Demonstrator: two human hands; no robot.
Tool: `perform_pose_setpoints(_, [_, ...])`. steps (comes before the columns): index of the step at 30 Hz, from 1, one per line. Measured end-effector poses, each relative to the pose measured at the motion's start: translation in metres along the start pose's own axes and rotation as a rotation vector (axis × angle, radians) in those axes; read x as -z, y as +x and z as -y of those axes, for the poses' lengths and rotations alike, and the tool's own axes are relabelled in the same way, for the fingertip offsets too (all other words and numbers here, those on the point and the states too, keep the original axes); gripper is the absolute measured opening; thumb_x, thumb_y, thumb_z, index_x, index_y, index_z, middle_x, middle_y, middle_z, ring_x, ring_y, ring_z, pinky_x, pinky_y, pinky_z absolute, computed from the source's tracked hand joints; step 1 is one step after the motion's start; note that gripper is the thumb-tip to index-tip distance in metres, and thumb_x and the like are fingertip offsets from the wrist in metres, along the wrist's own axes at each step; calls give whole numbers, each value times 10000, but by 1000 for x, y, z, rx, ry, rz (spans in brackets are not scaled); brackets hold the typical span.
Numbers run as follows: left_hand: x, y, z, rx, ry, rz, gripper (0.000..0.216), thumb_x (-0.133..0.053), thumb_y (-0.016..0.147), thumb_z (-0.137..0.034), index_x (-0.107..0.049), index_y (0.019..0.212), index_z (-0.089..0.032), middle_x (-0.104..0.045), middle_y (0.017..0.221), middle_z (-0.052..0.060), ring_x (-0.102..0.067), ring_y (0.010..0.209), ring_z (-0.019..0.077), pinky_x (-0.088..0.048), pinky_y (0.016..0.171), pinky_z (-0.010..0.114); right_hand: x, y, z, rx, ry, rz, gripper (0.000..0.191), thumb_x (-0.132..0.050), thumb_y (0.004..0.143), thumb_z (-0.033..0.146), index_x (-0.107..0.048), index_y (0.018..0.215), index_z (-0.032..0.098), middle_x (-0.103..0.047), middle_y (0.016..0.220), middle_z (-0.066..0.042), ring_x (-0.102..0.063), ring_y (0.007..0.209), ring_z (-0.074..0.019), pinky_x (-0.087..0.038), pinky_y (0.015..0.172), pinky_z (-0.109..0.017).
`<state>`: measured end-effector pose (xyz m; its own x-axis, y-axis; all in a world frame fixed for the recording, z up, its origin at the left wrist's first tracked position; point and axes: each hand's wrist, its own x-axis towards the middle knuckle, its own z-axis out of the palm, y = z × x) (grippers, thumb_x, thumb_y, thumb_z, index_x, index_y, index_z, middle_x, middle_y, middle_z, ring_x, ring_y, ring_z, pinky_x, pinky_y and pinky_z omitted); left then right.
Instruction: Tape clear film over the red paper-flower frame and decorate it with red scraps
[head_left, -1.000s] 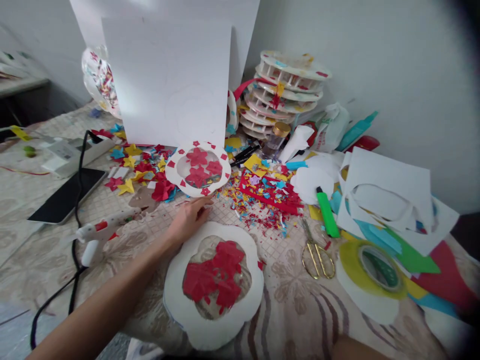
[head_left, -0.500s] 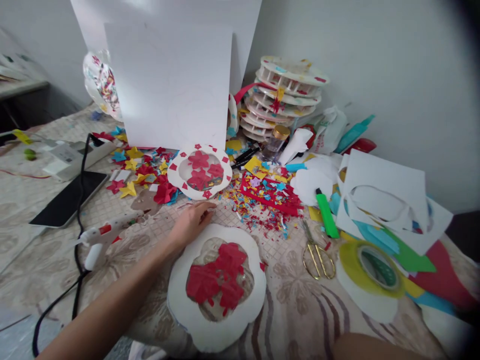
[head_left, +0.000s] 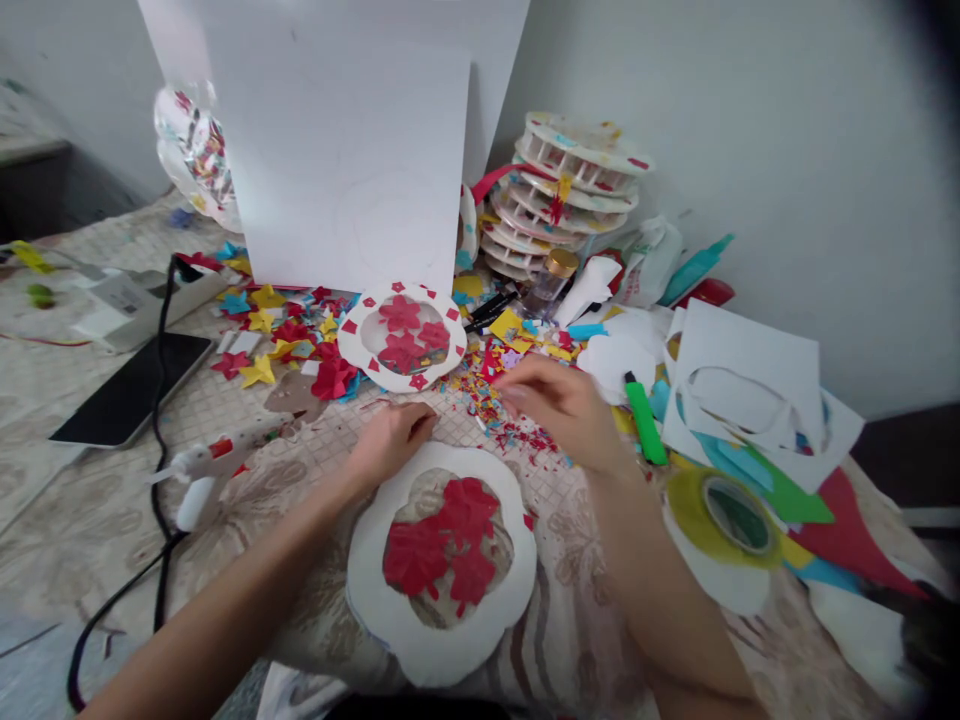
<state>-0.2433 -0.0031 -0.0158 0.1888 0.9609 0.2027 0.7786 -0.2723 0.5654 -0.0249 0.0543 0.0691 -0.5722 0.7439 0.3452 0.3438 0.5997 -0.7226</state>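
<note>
My left hand (head_left: 391,440) rests on the table with its fingers curled in, at the top left edge of a white scalloped paper frame (head_left: 442,655). Whatever those fingers may hold is hidden. Red paper flowers (head_left: 420,555) show in the frame's clear middle, and a small red piece sticks out at its right edge. Over the small paper scraps (head_left: 517,430) hovers my right hand (head_left: 559,405), thumb and fingers pinched together; I cannot make out anything between them. A second scalloped frame (head_left: 350,340), decorated with red squares and flowers, lies just beyond my left hand.
On the left are a glue gun (head_left: 217,465), a black cable (head_left: 159,400) and a tablet-like device (head_left: 131,390). To the right lie a green cutter (head_left: 645,420), a tape roll (head_left: 690,510) and cut paper (head_left: 780,350). White boards (head_left: 345,150) and stacked decorated tiers (head_left: 570,190) stand behind.
My right hand has come in from the lower right and now hangs over the scraps, covering the gold scissors. My left hand's fingers have curled in more. The view has shifted slightly.
</note>
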Motion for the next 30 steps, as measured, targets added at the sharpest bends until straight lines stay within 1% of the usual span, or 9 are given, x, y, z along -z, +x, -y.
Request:
perform_pose_setpoints(3, [-1,1,2,-2,-2,-3,223,-441,874,-225,-648,815,-168,-675,717,43,-595,643,153,-414,625,258,-32,26,-21,-56,-94,21,103,-547,856,188,-647,832,190,-608,799,-15,-565,716,-132,-443,673,-260])
perform_pose_setpoints(6, [-1,1,2,-1,-3,0,222,-444,876,-218,-651,811,-168,-682,726,52,-607,649,157,-419,623,256,-61,48,-46,-76,-328,63,150,-526,832,111,-653,804,184,-597,825,-32,-560,788,-153,-423,736,-267])
perform_pose_setpoints(8, [0,1,1,-2,-5,3,228,-438,883,-217,-648,806,-171,-685,736,54,-612,651,161,-424,621,258,-73,55,-60,-91,-424,101,163,-518,830,109,-656,793,188,-590,831,-37,-558,788,-162,-418,732,-270])
perform_pose_setpoints(10, [0,0,0,-7,-10,9,227,-433,889,-212,-649,827,-178,-694,775,55,-624,678,168,-434,637,260,-79,56,-68,-102,-460,124,160,-519,822,110,-654,785,188,-589,849,-46,-556,778,-169,-415,719,-275])
perform_pose_setpoints(14, [0,0,-2,-13,-16,20,214,-440,887,-201,-653,899,-185,-711,886,64,-653,796,193,-458,693,269,-84,51,-75,-127,-511,124,154,-509,820,124,-647,810,190,-586,927,-68,-551,777,-179,-410,688,-285])
perform_pose_setpoints(22, [-1,0,-1,-10,0,30,228,-423,905,-225,-648,909,-184,-713,895,65,-655,803,199,-460,695,278,-85,47,-72,-117,-545,122,128,-497,839,162,-617,833,206,-584,953,-61,-540,764,-178,-394,650,-282])
perform_pose_setpoints(24, [-1,0,0,-11,3,32,232,-420,909,-231,-647,904,-181,-713,888,67,-655,800,200,-459,690,278,-79,46,-71,-107,-493,95,121,-499,820,144,-605,811,201,-579,915,-57,-535,765,-175,-395,674,-281])
perform_pose_setpoints(27, [0,0,0,-11,8,35,237,-416,912,-240,-644,901,-175,-712,875,71,-655,794,199,-457,687,276,-68,42,-71,-133,-310,44,106,-511,773,122,-588,756,192,-570,834,-41,-522,740,-165,-395,712,-284])
perform_pose_setpoints(30, [1,0,-1,-13,11,46,234,-416,909,-231,-643,917,-176,-711,888,66,-655,804,190,-455,695,264,-58,35,-73,-196,-159,25,69,-522,771,176,-586,746,186,-586,769,-24,-520,676,-151,-403,680,-280])
